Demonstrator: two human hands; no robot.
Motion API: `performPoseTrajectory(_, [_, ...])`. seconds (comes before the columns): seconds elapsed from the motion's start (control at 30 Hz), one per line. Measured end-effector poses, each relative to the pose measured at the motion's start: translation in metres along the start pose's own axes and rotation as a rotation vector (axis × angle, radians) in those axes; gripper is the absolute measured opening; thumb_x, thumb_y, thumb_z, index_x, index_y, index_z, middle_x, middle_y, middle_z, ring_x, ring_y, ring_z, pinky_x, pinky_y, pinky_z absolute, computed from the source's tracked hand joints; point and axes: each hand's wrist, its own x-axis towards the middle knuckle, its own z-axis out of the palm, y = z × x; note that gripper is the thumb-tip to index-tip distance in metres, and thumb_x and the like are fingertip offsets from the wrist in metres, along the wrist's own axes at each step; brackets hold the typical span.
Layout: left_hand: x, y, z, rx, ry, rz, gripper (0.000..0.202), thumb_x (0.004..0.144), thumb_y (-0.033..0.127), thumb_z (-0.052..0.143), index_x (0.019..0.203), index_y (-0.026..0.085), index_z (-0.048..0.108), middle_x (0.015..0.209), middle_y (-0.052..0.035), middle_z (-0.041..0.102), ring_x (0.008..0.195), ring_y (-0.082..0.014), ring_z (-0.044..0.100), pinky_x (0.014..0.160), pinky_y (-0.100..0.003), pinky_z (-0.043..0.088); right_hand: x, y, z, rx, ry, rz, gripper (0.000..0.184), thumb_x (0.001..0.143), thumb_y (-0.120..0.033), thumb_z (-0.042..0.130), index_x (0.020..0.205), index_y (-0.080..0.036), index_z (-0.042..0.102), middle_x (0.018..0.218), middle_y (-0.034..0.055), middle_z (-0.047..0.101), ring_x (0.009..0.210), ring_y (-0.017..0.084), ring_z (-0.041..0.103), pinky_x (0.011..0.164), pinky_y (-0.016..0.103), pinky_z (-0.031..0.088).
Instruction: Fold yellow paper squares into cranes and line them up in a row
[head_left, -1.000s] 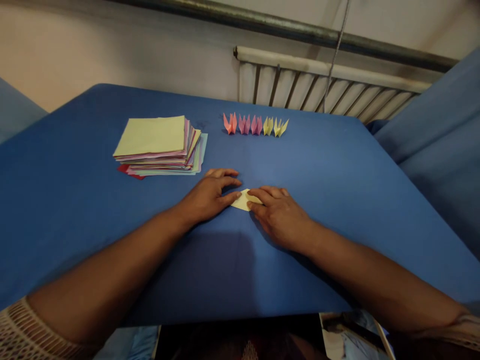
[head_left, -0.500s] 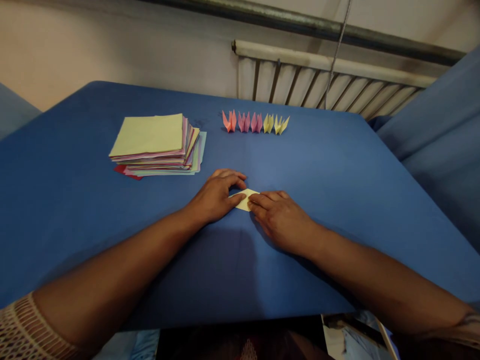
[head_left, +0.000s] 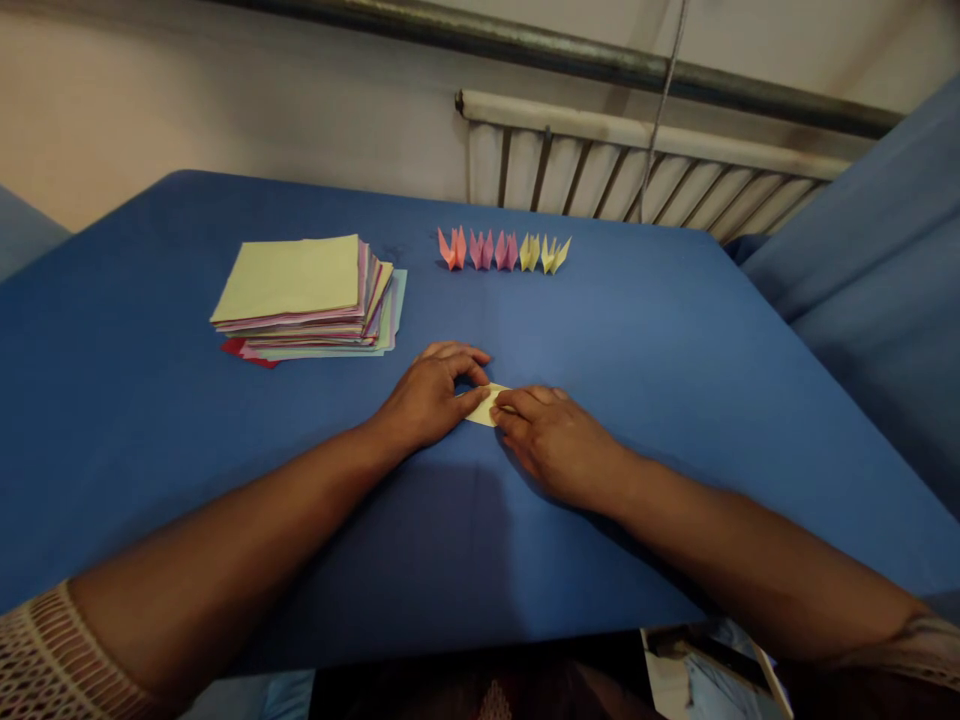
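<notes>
A small folded piece of pale yellow paper (head_left: 483,410) lies on the blue-covered table (head_left: 420,560), between my two hands. My left hand (head_left: 435,395) holds the paper's left side, thumb on top and fingers curled around the far edge. On the other side, my right hand (head_left: 551,440) has its fingers bunched together on the paper's right part, pressing it. Both hands cover portions of the paper, so its full outline is hidden.
At left stands a thick stack of coloured paper sheets (head_left: 296,280), yellow on top. Several folded paper figures (head_left: 505,252), orange, pink and yellow, stand in a row at the back. A radiator (head_left: 585,160) is behind the table; a blue curtain (head_left: 885,240) hangs at right.
My right hand's fingers have shifted slightly over the yellow paper, covering more of its right corner. The whole view has moved a little; the stack and figures stay in place.
</notes>
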Motion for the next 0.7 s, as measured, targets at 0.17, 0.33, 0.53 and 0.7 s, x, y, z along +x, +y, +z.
performPoseTrajectory(0.17, [-0.001, 0.0, -0.001, -0.012, 0.007, 0.041, 0.006, 0.082, 0.025, 0.063, 0.081, 0.022, 0.068, 0.115, -0.0034, 0.069, 0.118, -0.0217, 0.057, 0.105, -0.045, 0.041, 0.0, 0.0, 0.0, 0.01, -0.005, 0.016, 0.035, 0.1, -0.022, 0.04, 0.125, -0.013, 0.062, 0.124, 0.0121, 0.063, 0.108, 0.026, 0.055, 0.092, 0.042, 0.046])
performPoseTrajectory(0.33, [-0.004, -0.003, -0.002, 0.019, -0.022, 0.11, 0.011, 0.084, 0.027, 0.06, 0.084, 0.021, 0.07, 0.119, -0.0053, 0.068, 0.121, -0.0229, 0.056, 0.106, -0.046, 0.041, -0.001, 0.0, 0.001, 0.001, 0.021, 0.044, 0.035, 0.1, -0.024, 0.039, 0.127, -0.016, 0.061, 0.138, 0.0125, 0.055, 0.114, 0.026, 0.054, 0.093, 0.043, 0.047])
performPoseTrajectory(0.53, [-0.005, -0.006, -0.008, 0.015, -0.061, 0.056, 0.015, 0.083, 0.03, 0.061, 0.083, 0.021, 0.073, 0.119, -0.0067, 0.068, 0.122, -0.0255, 0.055, 0.108, -0.046, 0.041, -0.003, 0.0, -0.001, -0.048, -0.016, 0.025, 0.037, 0.101, -0.024, 0.038, 0.13, -0.015, 0.059, 0.141, 0.0095, 0.056, 0.117, 0.029, 0.053, 0.096, 0.045, 0.044])
performPoseTrajectory(0.7, [-0.006, -0.006, -0.017, 0.034, -0.073, 0.018, 0.013, 0.081, 0.029, 0.062, 0.081, 0.021, 0.073, 0.117, -0.0061, 0.069, 0.12, -0.0263, 0.056, 0.106, -0.047, 0.041, -0.004, 0.0, -0.002, -0.054, -0.037, 0.032, 0.037, 0.1, -0.025, 0.04, 0.13, -0.016, 0.059, 0.141, 0.0077, 0.057, 0.118, 0.029, 0.053, 0.094, 0.044, 0.044])
